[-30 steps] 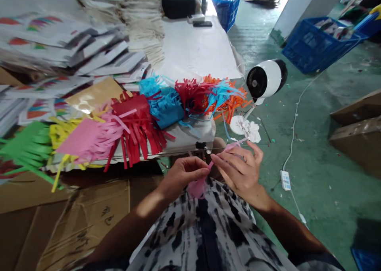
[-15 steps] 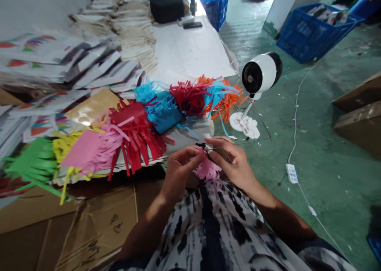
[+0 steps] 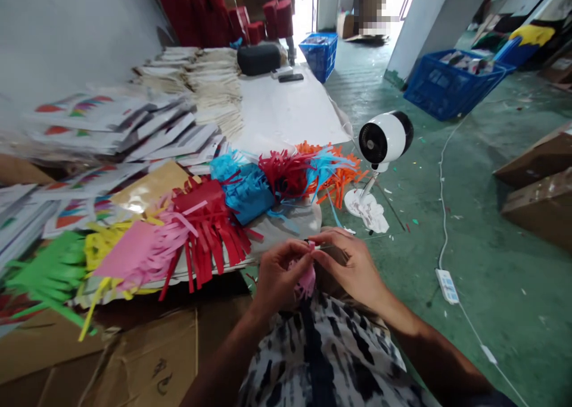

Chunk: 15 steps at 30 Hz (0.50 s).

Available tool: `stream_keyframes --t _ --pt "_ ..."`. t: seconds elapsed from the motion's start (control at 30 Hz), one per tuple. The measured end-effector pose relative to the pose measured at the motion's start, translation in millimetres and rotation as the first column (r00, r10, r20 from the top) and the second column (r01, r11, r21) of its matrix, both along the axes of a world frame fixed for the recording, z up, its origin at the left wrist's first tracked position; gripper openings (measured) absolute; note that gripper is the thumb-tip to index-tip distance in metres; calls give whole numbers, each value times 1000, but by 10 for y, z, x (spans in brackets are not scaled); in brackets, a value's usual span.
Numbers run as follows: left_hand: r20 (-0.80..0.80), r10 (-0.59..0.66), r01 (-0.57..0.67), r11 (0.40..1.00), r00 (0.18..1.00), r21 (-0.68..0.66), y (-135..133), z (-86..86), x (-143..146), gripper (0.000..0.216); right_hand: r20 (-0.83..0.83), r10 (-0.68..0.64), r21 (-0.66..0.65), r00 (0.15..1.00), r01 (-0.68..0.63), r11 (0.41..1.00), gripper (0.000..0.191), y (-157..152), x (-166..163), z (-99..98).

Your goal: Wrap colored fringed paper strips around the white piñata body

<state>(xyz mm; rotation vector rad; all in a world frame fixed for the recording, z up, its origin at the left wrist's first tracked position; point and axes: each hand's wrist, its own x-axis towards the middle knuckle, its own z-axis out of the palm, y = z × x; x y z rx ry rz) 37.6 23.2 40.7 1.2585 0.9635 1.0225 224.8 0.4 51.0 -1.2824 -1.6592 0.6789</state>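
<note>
My left hand (image 3: pixel 282 273) is closed on a pink fringed paper tassel (image 3: pixel 306 282), whose cut strips hang down over my lap. At the tassel's top my right hand (image 3: pixel 346 261) pinches with thumb and forefinger, the fingertips of both hands almost meeting. A thin pale rod or wire (image 3: pixel 329 246) runs out to the right past my right fingers; how it joins the tassel is hidden. On the table edge to the left lie fringed paper pieces: green (image 3: pixel 49 264), yellow (image 3: pixel 100 246), pink (image 3: pixel 127 249), red (image 3: pixel 201 207), blue (image 3: pixel 250 195) and orange (image 3: pixel 342 177).
A white fan (image 3: pixel 388 136) stands right of the table (image 3: pixel 290 112). Printed packets (image 3: pixel 102 121) and cream stacks (image 3: pixel 214 88) cover the table's left side. Cardboard (image 3: pixel 147 359) lies below left. A power strip (image 3: pixel 447 286), blue crates (image 3: pixel 451 88) and boxes (image 3: pixel 536 186) are on the floor.
The view has tilted up, so everything sits lower. My right fingers have closed in at the tassel's top, and the tassel now hangs more behind my left fingers.
</note>
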Motion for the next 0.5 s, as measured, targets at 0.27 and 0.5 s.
stream_keyframes --t 0.27,0.5 --pt "192 106 -75 984 976 -159 202 -86 -74 27 0 61 105 998 -61 993 17 401 -262 36" --pt "63 241 -230 963 969 -137 696 -286 -323 42 466 -29 114 884 -28 993 26 2118 -654 458"
